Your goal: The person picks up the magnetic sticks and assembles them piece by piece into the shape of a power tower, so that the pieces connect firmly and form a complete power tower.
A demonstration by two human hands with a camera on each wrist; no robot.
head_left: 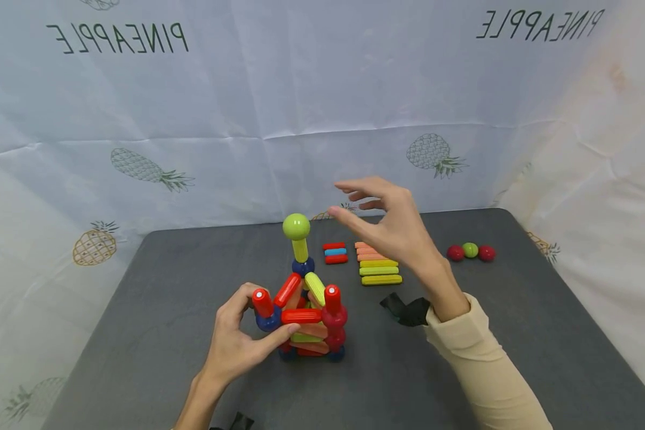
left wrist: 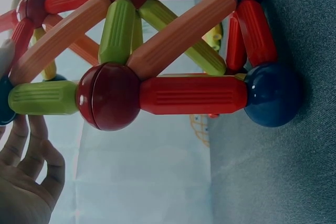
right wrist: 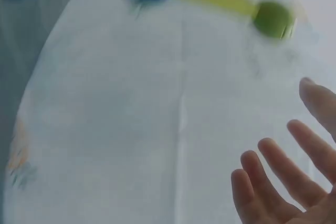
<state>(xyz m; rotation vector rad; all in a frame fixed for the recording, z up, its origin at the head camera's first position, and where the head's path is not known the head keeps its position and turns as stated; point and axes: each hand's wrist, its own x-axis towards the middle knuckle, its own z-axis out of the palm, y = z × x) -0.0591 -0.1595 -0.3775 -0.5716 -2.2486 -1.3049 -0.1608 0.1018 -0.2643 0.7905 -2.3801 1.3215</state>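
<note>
A frame of magnetic sticks and balls (head_left: 301, 316) stands on the dark table, with red, orange, yellow and green sticks joined by blue and dark red balls. From its back rises a yellow-green stick (head_left: 300, 251) topped by a green ball (head_left: 296, 227). My left hand (head_left: 235, 343) holds the frame's left side, thumb across the front near a blue ball (head_left: 269, 320); its fingers (left wrist: 39, 145) show in the left wrist view. Raised to the right of the green ball, my right hand (head_left: 389, 221) is apart from it, fingers spread and loosely bent, holding nothing.
Behind the frame lie short red and blue sticks (head_left: 335, 252) and a row of orange and yellow sticks (head_left: 378, 267). Two red balls and a green ball (head_left: 470, 250) sit at the right. A pineapple-print cloth (head_left: 279, 89) hangs behind the table (head_left: 193, 298).
</note>
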